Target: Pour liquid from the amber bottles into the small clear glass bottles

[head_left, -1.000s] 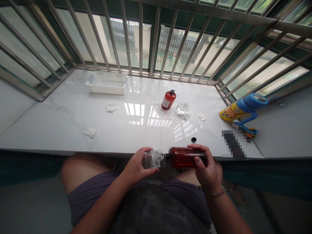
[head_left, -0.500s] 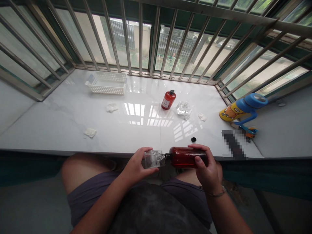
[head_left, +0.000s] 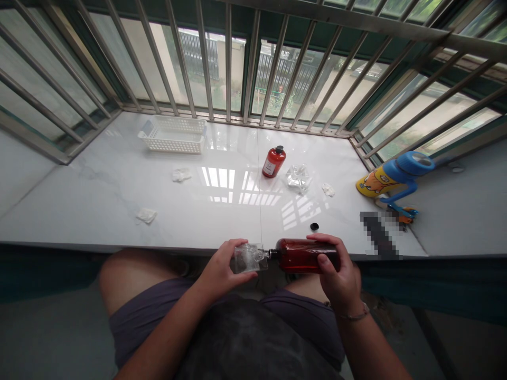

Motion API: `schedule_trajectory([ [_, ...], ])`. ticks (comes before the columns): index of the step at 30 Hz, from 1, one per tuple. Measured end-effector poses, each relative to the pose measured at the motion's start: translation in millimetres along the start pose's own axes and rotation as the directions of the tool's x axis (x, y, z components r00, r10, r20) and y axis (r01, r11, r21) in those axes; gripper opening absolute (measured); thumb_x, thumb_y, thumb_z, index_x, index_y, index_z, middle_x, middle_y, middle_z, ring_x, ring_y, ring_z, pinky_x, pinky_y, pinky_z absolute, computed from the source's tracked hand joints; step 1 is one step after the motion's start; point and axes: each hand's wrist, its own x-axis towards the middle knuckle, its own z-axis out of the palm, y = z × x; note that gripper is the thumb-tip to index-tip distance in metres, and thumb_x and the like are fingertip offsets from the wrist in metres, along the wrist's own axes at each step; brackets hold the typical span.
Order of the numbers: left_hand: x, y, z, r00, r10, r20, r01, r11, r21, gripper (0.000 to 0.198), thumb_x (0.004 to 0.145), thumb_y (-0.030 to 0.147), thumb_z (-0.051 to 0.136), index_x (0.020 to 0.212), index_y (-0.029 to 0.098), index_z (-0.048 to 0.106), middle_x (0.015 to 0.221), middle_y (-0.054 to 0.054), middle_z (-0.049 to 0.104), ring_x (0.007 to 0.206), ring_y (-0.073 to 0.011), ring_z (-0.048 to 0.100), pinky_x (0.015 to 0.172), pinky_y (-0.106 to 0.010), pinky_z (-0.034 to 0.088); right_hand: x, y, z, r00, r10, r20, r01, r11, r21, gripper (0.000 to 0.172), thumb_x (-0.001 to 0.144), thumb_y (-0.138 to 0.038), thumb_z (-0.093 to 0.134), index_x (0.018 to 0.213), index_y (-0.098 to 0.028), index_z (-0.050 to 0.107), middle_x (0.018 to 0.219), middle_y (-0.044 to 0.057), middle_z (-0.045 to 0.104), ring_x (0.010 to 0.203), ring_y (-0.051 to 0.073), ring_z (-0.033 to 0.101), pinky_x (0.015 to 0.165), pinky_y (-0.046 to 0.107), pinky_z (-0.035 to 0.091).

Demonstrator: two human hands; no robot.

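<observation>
Above the white marble sill, left hand held a clear flat plastic bottle; right hand held an amber bottle.
Fingers closed around both; their meeting necks were hard to make out.

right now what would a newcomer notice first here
The dark amber bottle held sideways in the right hand, at the counter's near edge, stands out first, its neck meeting a clear plastic piece in the left hand. Farther back are an upright red bottle and, at far right, a yellow-and-blue bottle.
</observation>
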Motion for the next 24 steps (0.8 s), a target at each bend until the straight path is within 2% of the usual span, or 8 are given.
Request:
schedule_trajectory([
  [3,0.0,-1.0,0.2,1.000,0.002,0.005,-0.002,1.000,0.002,0.072,0.078,0.036,0.095,0.141,0.029,0.060,0.140,-0.009,0.068,0.127,-0.0306,0.070,0.109,-0.049,0.060,0.6,-4.7,-1.7,1.000,-0.001,0.011,0.001,0.999,-0.035,0.039,0.098,-0.052,0.071,0.128,-0.028,0.069,0.130,0.011,0.074,0.115,0.033,0.071,0.102,0.048,0.059],
  [10,-1.5,-2.3,-0.7,1.000,0.000,0.015,0.000,1.000,0.007,0.073,0.079,0.036,0.095,0.142,0.029,0.059,0.141,-0.010,0.068,0.129,-0.0309,0.068,0.109,-0.049,0.060,2.0,-10.2,-2.7,0.999,-0.034,0.015,0.035,0.997,-0.066,0.038,0.098,-0.051,0.072,0.127,-0.028,0.069,0.128,0.012,0.074,0.116,0.033,0.071,0.100,0.047,0.060],
  [24,-0.8,-1.6,-0.9,1.000,0.005,0.008,-0.004,1.000,-0.006,0.071,0.079,0.037,0.094,0.140,0.029,0.061,0.140,-0.010,0.069,0.129,-0.0315,0.069,0.109,-0.049,0.060,1.3,-8.5,-5.9,0.999,-0.008,0.034,0.009,1.000,-0.024,0.039,0.098,-0.049,0.073,0.130,-0.028,0.066,0.133,0.013,0.072,0.121,0.035,0.069,0.101,0.049,0.059],
])
